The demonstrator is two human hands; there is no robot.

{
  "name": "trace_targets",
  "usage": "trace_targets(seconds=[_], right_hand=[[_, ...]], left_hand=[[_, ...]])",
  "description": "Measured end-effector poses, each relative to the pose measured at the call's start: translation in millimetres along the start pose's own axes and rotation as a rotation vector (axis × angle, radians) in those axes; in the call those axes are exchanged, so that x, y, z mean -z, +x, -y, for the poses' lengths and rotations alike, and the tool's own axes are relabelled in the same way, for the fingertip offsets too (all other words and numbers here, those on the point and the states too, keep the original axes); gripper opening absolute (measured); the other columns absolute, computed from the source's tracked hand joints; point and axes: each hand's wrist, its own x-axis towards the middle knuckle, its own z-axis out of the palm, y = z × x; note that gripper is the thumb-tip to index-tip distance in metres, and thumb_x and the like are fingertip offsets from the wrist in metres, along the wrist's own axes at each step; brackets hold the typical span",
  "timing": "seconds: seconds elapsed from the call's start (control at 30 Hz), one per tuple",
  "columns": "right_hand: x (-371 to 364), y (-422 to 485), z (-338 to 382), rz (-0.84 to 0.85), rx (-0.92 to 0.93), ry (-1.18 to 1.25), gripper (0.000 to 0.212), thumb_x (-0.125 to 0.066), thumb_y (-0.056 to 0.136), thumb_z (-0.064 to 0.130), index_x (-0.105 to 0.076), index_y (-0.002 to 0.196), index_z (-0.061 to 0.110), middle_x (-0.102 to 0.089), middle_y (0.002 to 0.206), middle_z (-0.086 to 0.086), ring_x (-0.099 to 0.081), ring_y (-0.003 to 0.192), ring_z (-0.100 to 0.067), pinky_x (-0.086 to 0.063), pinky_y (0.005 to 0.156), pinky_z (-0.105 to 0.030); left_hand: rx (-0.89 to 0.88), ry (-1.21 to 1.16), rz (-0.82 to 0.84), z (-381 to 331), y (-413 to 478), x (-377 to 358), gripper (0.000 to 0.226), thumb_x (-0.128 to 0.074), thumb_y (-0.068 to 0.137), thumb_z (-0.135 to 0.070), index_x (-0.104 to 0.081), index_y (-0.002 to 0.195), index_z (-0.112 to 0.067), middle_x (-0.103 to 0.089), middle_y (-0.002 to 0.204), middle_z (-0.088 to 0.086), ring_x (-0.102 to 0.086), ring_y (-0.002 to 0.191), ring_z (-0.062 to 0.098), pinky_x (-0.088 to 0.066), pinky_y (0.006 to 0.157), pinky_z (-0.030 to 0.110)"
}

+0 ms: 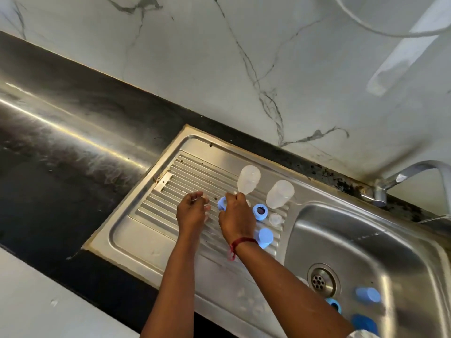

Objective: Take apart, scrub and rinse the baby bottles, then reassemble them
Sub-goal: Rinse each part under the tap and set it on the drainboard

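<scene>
Two clear bottle bodies [249, 179] [280, 193] stand upside down on the ribbed steel drainboard [151, 230]. My right hand [234, 215] pinches a blue screw ring [221, 203] just in front of the left bottle. My left hand [191, 212] is curled round a small clear teat [206, 198] that shows at its fingertips. Right of my right hand lie another blue ring [260, 212], a clear teat [275, 219] and a blue cap [265, 236].
The sink basin [390, 240] with its drain [323, 280] is at the right and holds several blue parts [368, 295]. A steel tap [402, 176] arches over it. Black counter [61, 167] runs to the left, against a marble wall.
</scene>
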Motion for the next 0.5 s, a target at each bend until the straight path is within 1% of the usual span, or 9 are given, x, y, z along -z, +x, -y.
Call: trace_targets(seconds=[0.03,0.1,0.17,0.23,0.3,0.37,0.4,0.43,0.5], right_hand=[[-3.3,2.0,1.6,0.001,0.0,-0.003,0.021,-0.053,0.088,0.004,-0.06,0.106,0.014,-0.054,0.114,-0.007,-0.06,0.094,-0.031,-0.04,0.067,-0.032],[-8.1,5.6,1.9,-0.022,-0.006,0.022,0.018,-0.051,0.09,0.002,-0.061,0.1,0.013,-0.055,0.111,-0.009,-0.061,0.091,-0.03,-0.042,0.068,-0.031],[-14.0,9.7,1.4,-0.036,-0.01,0.054,0.015,-0.049,0.094,0.004,-0.061,0.098,0.013,-0.056,0.111,-0.009,-0.061,0.091,-0.028,-0.047,0.073,-0.031],[-18.4,12.7,1.6,-0.023,-0.053,0.149,0.012,-0.044,0.099,0.01,-0.056,0.098,0.014,-0.057,0.111,-0.01,-0.061,0.094,-0.028,-0.049,0.079,-0.034],[-21.9,15.3,3.2,-0.003,-0.105,0.258,0.01,-0.041,0.102,0.017,-0.049,0.097,0.016,-0.058,0.1,-0.008,-0.06,0.093,-0.031,-0.047,0.078,-0.037],[-23.5,17.6,4.7,-0.004,-0.174,0.32,0.014,-0.04,0.102,0.024,-0.051,0.102,0.015,-0.056,0.086,0.0,-0.06,0.09,-0.028,-0.04,0.074,-0.032],[-23.0,18.1,5.8,-0.021,-0.19,0.341,0.016,-0.04,0.101,0.026,-0.052,0.103,0.015,-0.058,0.084,0.0,-0.06,0.088,-0.028,-0.04,0.074,-0.033],[-22.1,18.8,7.1,-0.031,-0.202,0.359,0.017,-0.04,0.101,0.026,-0.052,0.1,0.014,-0.06,0.085,-0.004,-0.059,0.087,-0.029,-0.042,0.075,-0.036],[-19.5,18.8,8.7,-0.038,-0.185,0.36,0.016,-0.038,0.1,0.021,-0.05,0.093,0.013,-0.062,0.097,-0.013,-0.058,0.088,-0.034,-0.047,0.08,-0.044]], left_hand=[[0.007,0.004,-0.007,2.2,3.1,0.7,0.018,-0.055,0.097,-0.009,-0.066,0.111,-0.009,-0.072,0.095,0.01,-0.066,0.08,0.02,-0.052,0.068,0.031],[0.012,0.013,-0.019,5.2,6.4,1.6,0.017,-0.054,0.099,-0.01,-0.066,0.111,-0.011,-0.072,0.097,0.011,-0.066,0.08,0.021,-0.051,0.064,0.029],[0.014,0.018,-0.026,7.0,9.1,1.8,0.016,-0.053,0.1,-0.012,-0.065,0.111,-0.013,-0.072,0.098,0.01,-0.067,0.082,0.022,-0.051,0.062,0.028],[0.017,0.016,-0.025,7.5,10.7,2.0,0.017,-0.053,0.101,-0.012,-0.065,0.112,-0.013,-0.072,0.097,0.009,-0.068,0.082,0.022,-0.053,0.063,0.03],[0.013,0.019,-0.02,7.6,12.3,2.2,0.017,-0.054,0.1,-0.011,-0.065,0.112,-0.013,-0.072,0.097,0.009,-0.068,0.081,0.022,-0.055,0.066,0.032],[0.014,0.02,-0.015,8.2,13.0,2.6,0.016,-0.055,0.099,-0.011,-0.065,0.11,-0.015,-0.072,0.097,0.009,-0.069,0.081,0.022,-0.056,0.068,0.034],[0.014,0.017,-0.013,8.5,13.2,2.8,0.015,-0.056,0.099,-0.011,-0.065,0.109,-0.016,-0.072,0.097,0.009,-0.069,0.081,0.021,-0.056,0.068,0.034],[0.013,0.013,-0.013,8.5,13.0,2.9,0.014,-0.056,0.099,-0.012,-0.065,0.109,-0.016,-0.072,0.097,0.009,-0.069,0.082,0.021,-0.056,0.068,0.033],[0.015,0.002,-0.017,8.4,13.4,3.7,0.014,-0.057,0.099,-0.012,-0.065,0.109,-0.016,-0.072,0.097,0.009,-0.068,0.082,0.021,-0.056,0.068,0.032]])
